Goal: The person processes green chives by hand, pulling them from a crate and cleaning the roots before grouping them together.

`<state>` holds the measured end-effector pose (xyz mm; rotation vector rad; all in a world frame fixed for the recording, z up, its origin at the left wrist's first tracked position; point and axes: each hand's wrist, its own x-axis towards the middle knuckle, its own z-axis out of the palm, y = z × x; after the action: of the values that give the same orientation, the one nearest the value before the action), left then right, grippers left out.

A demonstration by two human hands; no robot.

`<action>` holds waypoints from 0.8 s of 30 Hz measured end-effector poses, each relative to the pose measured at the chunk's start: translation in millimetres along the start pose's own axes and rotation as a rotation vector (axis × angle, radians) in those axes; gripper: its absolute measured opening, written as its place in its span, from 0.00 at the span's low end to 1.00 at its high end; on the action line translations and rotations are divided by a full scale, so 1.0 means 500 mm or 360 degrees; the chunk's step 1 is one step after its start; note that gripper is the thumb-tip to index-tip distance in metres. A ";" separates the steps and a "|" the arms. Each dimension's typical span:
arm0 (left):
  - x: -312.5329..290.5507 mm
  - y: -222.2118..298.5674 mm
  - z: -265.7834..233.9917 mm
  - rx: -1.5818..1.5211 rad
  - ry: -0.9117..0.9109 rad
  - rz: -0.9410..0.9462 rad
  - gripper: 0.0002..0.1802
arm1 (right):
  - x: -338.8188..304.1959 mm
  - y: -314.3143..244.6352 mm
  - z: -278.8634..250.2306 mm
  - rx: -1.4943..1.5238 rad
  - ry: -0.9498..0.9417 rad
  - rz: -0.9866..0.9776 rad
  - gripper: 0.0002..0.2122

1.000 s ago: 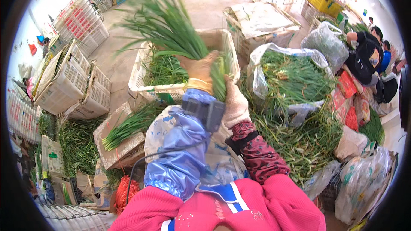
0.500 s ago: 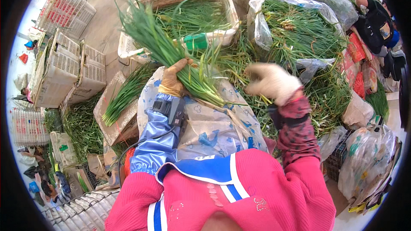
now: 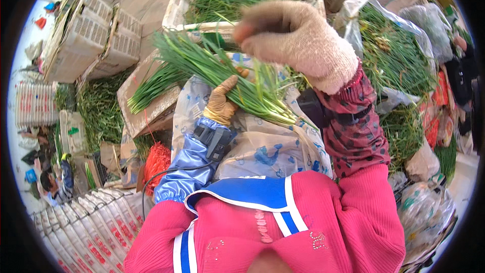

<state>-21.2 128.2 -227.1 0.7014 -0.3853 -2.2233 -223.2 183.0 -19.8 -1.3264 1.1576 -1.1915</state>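
My left hand [image 3: 222, 102], in a tan rubber glove, grips a bunch of green chives [image 3: 204, 65] around its middle. The leaves point up and left, and the pale stem ends [image 3: 283, 114] lie to the right above my lap. A cream knit glove covers my right hand [image 3: 308, 45], which is raised over the right part of the bunch, apart from it and close to the camera. Its fingers curl in toward the thumb, with the tips blurred; anything between them is too unclear to name. A plastic apron [image 3: 268, 156] with blue prints covers my lap.
Ahead stands a white crate [image 3: 177, 5] of chives. A clear plastic bag [image 3: 353, 7] full of chives is at the right. More chives [image 3: 156, 88] lie on a box [image 3: 131, 108] at my left, near red netting [image 3: 157, 164]. Stacked crates [image 3: 81, 38] stand further left.
My right hand has swung up and left, nearer the camera. My left hand has shifted slightly right with the chives, which now lie flatter. The view has tilted down.
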 end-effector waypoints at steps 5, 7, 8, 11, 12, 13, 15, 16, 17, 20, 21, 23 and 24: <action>0.003 0.005 -0.011 0.0003 -0.0045 -0.0052 0.20 | 0.081 0.108 0.039 -0.1361 -0.0309 0.0022 0.28; -0.009 0.002 0.001 0.0009 -0.0110 -0.0086 0.20 | 0.120 0.100 0.053 -0.1347 -0.0371 0.0298 0.28; -0.017 0.005 0.008 0.0183 -0.0244 -0.0025 0.19 | 0.134 0.094 0.058 -0.1332 -0.0356 0.0231 0.29; -0.029 0.009 0.095 0.0360 -0.0266 -0.0061 0.18 | 0.178 0.074 0.057 -0.1217 -0.0473 0.0411 0.39; -0.020 -0.002 0.092 0.0560 -0.0254 0.0088 0.19 | 0.197 0.074 0.061 -0.1176 -0.0443 0.0338 0.41; -0.016 -0.005 0.103 0.0551 -0.0276 0.0065 0.19 | 0.207 0.071 0.061 -0.1133 -0.0408 0.0285 0.44; 0.005 -0.005 0.125 0.1161 -0.0608 0.0294 0.20 | 0.218 0.035 0.048 -0.1181 -0.0371 0.0251 0.46; 0.019 -0.001 0.142 0.1298 -0.0726 0.0322 0.22 | 0.219 0.019 0.042 -0.1145 -0.0266 0.0099 0.47; 0.031 -0.006 0.164 0.1291 -0.0720 0.0320 0.21 | 0.222 0.018 0.026 -0.0875 -0.0204 -0.0064 0.41; 0.064 -0.011 0.264 0.1175 -0.0967 0.0459 0.28 | 0.158 -0.120 -0.031 -0.0495 -0.0239 0.0059 0.23; 0.071 -0.020 0.292 0.1160 -0.1033 0.0657 0.28 | 0.120 -0.110 -0.003 -0.0447 0.0128 -0.0266 0.21; 0.086 -0.019 0.340 0.1450 -0.1036 0.0384 0.35 | 0.080 -0.151 -0.072 0.0080 -0.0002 -0.0010 0.19; 0.084 -0.026 0.359 0.1469 -0.1032 0.0381 0.39 | 0.057 -0.165 -0.111 -0.0079 0.0081 0.0088 0.18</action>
<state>-158.7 115.4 -104.1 0.3047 -1.7790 -1.9192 -273.0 157.3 67.0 -1.2993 1.2593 -1.1693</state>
